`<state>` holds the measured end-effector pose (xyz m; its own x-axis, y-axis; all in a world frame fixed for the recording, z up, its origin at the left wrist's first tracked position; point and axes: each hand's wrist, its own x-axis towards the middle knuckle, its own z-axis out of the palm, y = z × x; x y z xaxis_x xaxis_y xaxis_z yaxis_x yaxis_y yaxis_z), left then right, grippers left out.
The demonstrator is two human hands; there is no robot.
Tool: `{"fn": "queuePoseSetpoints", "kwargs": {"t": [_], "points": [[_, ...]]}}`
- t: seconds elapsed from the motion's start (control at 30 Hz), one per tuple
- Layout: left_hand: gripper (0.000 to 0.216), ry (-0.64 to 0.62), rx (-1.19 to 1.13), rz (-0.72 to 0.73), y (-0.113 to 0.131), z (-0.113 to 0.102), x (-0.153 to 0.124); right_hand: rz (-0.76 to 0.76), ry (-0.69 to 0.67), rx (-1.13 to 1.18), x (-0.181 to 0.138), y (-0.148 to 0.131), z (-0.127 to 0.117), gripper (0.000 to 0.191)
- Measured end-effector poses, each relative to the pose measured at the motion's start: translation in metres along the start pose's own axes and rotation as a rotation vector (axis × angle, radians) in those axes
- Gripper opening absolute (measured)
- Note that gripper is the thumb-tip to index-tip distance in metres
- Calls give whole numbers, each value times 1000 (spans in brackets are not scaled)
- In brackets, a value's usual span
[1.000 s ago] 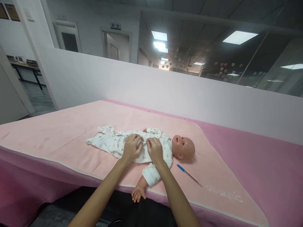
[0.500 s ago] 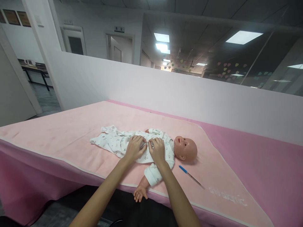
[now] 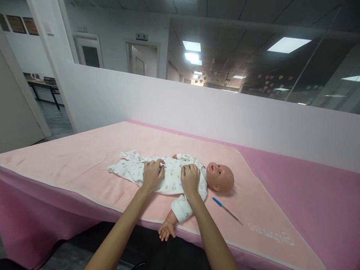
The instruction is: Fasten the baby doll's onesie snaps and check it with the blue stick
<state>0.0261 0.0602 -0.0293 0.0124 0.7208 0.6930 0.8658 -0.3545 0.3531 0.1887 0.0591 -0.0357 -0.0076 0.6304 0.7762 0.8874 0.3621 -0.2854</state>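
Both hands are laid palm-down on the doll's white printed sleepsuit (image 3: 172,179). Right hand (image 3: 190,179) is spread flat on the chest, gripping nothing. Left hand (image 3: 152,174) is set at the waist with fingers bent; whether cloth is pinched cannot be told. Baby doll (image 3: 221,177) is laid on its back on the pink blanket (image 3: 84,161), head just right of the right hand. A blue-capped pen (image 3: 226,210) is noted beyond the head.

Step judged: front closure being pressed shut. Any further fastening calls for both front edges to be aligned between the hands.
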Motion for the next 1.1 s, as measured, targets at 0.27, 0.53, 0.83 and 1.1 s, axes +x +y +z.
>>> {"fn": "queuePoseSetpoints", "kwargs": {"t": [0.27,0.53,0.83,1.1], "points": [[19,56,12,-40,0,0,0,-102,-36,27,-10,7,-25,28],[17,9,-160,170,44,7,4,109,-35,-211,-93,87,-117,23],[17,-176,-219,353,96,56,18,429,-277,-51,-108,109,-155,25],[26,-159,-188,367,92,54,7,580,-303,261,-51,80,-160,26]]}}
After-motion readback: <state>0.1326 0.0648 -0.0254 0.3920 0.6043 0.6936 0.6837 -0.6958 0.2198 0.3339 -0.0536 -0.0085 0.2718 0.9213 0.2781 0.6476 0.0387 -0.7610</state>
